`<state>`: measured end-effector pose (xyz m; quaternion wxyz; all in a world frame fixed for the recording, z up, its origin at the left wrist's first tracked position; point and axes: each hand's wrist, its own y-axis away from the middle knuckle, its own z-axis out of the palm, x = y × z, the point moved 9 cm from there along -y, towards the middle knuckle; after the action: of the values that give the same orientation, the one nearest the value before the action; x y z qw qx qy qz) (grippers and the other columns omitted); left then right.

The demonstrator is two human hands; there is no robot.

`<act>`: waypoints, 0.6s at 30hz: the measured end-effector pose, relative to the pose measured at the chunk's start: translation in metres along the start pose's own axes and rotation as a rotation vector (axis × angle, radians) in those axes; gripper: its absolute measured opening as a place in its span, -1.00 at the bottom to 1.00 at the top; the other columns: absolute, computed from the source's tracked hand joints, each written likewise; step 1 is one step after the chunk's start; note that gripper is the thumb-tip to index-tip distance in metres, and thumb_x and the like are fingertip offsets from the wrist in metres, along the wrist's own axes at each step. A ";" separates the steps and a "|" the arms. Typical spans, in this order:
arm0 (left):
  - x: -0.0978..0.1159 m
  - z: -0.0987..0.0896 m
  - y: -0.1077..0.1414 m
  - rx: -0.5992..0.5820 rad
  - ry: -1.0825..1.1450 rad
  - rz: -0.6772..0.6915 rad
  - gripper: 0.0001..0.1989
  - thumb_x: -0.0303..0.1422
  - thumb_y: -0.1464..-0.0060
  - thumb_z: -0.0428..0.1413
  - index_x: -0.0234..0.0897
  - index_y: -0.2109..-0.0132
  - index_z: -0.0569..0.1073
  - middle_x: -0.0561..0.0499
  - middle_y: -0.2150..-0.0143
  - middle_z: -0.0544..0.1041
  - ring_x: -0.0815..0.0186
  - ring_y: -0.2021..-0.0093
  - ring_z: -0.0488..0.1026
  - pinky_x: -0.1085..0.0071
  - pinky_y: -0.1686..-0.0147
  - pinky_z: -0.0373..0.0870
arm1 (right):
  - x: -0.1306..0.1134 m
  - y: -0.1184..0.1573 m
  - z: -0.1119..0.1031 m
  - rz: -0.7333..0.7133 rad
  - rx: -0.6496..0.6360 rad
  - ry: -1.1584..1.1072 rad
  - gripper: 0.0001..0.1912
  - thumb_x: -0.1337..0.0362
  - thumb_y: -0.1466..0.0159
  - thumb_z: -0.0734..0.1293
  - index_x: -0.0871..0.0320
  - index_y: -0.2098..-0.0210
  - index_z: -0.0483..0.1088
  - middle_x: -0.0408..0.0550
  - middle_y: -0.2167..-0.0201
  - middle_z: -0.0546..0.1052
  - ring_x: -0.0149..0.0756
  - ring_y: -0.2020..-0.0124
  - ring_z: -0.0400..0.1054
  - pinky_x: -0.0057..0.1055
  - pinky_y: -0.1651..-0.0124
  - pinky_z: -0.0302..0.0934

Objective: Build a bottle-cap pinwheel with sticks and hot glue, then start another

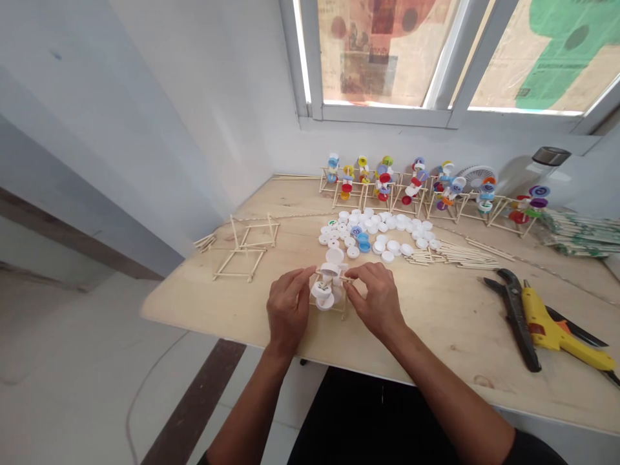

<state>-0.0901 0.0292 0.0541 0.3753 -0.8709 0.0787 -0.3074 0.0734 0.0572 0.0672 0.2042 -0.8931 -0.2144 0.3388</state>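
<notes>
Near the table's front edge stands a small wheel of white bottle caps (324, 294) on a wooden stick frame (343, 310). My left hand (289, 303) is at the wheel's left side, thumb and fingers pinched by the end of its stick axle. On the other side, my right hand (376, 297) pinches the axle's right end (347, 279) between thumb and forefinger. The caps sit between both hands, and part of the frame is hidden behind them.
Two bare stick frames (241, 261) stand left. Loose white caps (392, 247) and sticks (465, 254) lie behind my hands. Finished coloured cap wheels (384, 181) line the wall. Black cutters (516, 316) and a yellow glue gun (542, 326) lie at right.
</notes>
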 end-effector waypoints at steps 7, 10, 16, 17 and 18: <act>-0.002 0.001 0.000 -0.014 0.008 -0.019 -0.72 -0.39 -0.19 -0.06 -0.24 0.06 0.49 -0.08 0.16 0.57 0.25 0.12 0.47 0.32 0.12 0.35 | 0.000 0.001 0.000 0.004 0.001 0.000 -0.93 0.34 -0.21 0.29 0.13 0.30 0.41 -0.07 0.34 0.50 -0.19 0.22 0.30 -0.27 0.16 0.09; -0.004 0.001 0.001 -0.036 0.028 -0.043 -0.71 -0.37 -0.20 -0.07 -0.23 0.03 0.47 -0.08 0.13 0.56 0.24 0.09 0.47 0.30 0.10 0.36 | -0.001 0.001 -0.002 -0.004 0.001 -0.007 -0.90 0.32 -0.22 0.29 0.12 0.26 0.41 -0.06 0.31 0.51 -0.17 0.19 0.31 -0.25 0.14 0.10; -0.015 -0.003 0.008 -0.079 0.089 -0.199 -0.63 -0.31 -0.14 -0.01 -0.27 -0.08 0.38 -0.09 0.12 0.54 0.26 0.17 0.48 0.30 0.12 0.40 | 0.011 0.011 -0.014 0.043 0.001 -0.024 -0.82 0.30 -0.21 0.29 0.12 0.17 0.40 -0.01 0.24 0.53 -0.14 0.15 0.33 -0.22 0.12 0.13; -0.017 -0.003 0.009 -0.091 0.089 -0.233 -0.62 -0.29 -0.13 0.00 -0.28 -0.08 0.38 -0.09 0.13 0.55 0.26 0.19 0.48 0.31 0.14 0.41 | 0.015 0.014 -0.016 0.057 -0.003 -0.026 -0.81 0.30 -0.22 0.28 0.11 0.16 0.40 -0.01 0.24 0.53 -0.14 0.16 0.34 -0.22 0.12 0.14; -0.020 -0.003 0.011 -0.107 0.085 -0.270 -0.60 -0.28 -0.11 0.01 -0.29 -0.08 0.38 -0.08 0.14 0.55 0.27 0.22 0.48 0.32 0.17 0.41 | 0.018 0.018 -0.017 0.071 -0.010 -0.029 -0.81 0.29 -0.22 0.28 0.11 0.16 0.40 -0.01 0.24 0.53 -0.14 0.16 0.34 -0.21 0.13 0.14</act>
<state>-0.1071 0.0271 0.0388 0.2801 -0.8786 -0.0070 -0.3868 0.1014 0.0484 0.0605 0.1846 -0.8961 -0.1872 0.3577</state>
